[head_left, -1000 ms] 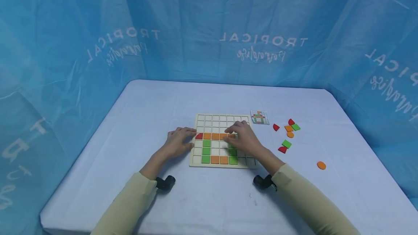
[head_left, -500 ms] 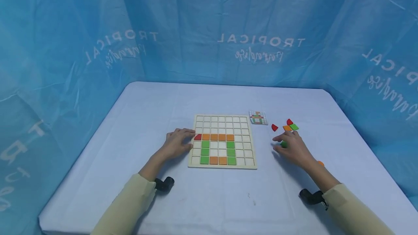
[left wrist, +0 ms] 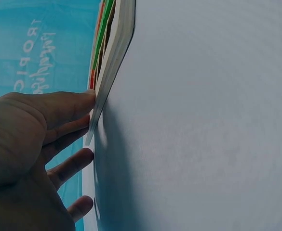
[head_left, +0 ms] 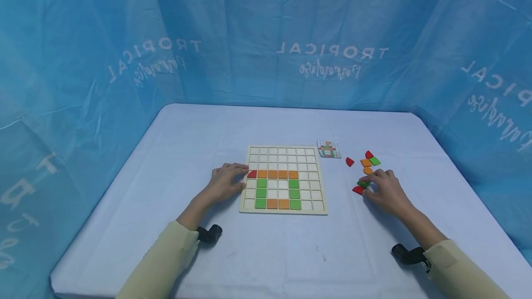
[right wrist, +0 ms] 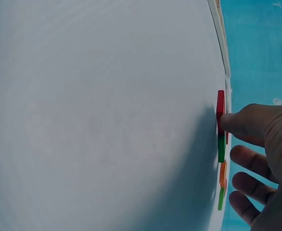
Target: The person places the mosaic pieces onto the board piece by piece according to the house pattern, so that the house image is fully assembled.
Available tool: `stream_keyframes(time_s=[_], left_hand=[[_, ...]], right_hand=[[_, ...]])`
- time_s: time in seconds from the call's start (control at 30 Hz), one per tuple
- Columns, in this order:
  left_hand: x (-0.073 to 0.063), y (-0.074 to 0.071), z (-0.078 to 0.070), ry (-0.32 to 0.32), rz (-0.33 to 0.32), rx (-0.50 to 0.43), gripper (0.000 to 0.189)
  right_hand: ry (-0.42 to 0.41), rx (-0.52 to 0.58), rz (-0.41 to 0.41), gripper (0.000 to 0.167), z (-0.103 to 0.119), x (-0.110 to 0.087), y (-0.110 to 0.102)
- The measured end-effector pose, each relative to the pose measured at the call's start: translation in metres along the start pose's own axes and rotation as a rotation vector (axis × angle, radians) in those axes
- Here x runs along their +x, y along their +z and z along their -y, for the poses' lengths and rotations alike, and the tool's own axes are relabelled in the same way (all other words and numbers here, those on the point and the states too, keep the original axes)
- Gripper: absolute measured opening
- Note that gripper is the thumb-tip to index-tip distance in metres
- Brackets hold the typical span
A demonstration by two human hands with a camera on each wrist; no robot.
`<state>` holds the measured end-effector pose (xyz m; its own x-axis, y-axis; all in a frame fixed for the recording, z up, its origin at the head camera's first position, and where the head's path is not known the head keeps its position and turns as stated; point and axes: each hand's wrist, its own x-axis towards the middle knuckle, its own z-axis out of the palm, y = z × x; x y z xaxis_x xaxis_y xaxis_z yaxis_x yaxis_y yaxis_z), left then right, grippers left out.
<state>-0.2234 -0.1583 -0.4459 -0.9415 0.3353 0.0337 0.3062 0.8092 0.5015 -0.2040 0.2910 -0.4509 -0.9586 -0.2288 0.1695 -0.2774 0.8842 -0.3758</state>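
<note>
A pale gridded board [head_left: 310,155] lies mid-table, with green squares [head_left: 261,193], orange squares [head_left: 272,174] and one red quarter-round tile [head_left: 251,174] set in it. At its left edge rests my left hand [head_left: 226,182], thumb [left wrist: 78,106] and fingers spread against the side. Off to the right of the board, my right hand [head_left: 386,192] is over a loose green tile [head_left: 364,184] and a red tile [head_left: 358,190]. The thumb [right wrist: 239,121] touches the red tile's edge in the right wrist view. The index fingertip sits over the green tile, and the other fingers stay apart.
A small printed pattern card [head_left: 329,149] lies by the board's upper right corner. Beyond my right hand are a red tile [head_left: 350,162], another red tile [head_left: 369,154], a green tile [head_left: 375,161], an orange square [head_left: 365,163] and an orange round [head_left: 367,170].
My right hand has left the board and moved right to the loose tiles, now touching them. Its arm covers the orange round at far right. The left hand stays at the board's edge.
</note>
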Motion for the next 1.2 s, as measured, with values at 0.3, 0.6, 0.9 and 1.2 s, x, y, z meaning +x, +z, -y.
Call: stream_keyframes(time_s=[0.3, 0.6, 0.9, 1.2], left_hand=[[0.000, 0.000, 0.000, -0.012, 0.003, 0.001, 0.046], [0.001, -0.001, -0.001, -0.009, 0.001, -0.002, 0.046], [0.001, 0.002, 0.003, -0.016, 0.000, 0.001, 0.044], [0.001, 0.002, 0.002, -0.004, -0.005, -0.008, 0.044]], right_hand=[[-0.019, -0.020, 0.006, 0.038, 0.004, 0.007, 0.007], [-0.042, -0.059, 0.014, 0.029, 0.009, 0.012, 0.010], [-0.057, -0.050, 0.002, 0.025, 0.005, 0.013, 0.014], [-0.106, 0.038, -0.054, 0.027, 0.036, 0.026, 0.019]])
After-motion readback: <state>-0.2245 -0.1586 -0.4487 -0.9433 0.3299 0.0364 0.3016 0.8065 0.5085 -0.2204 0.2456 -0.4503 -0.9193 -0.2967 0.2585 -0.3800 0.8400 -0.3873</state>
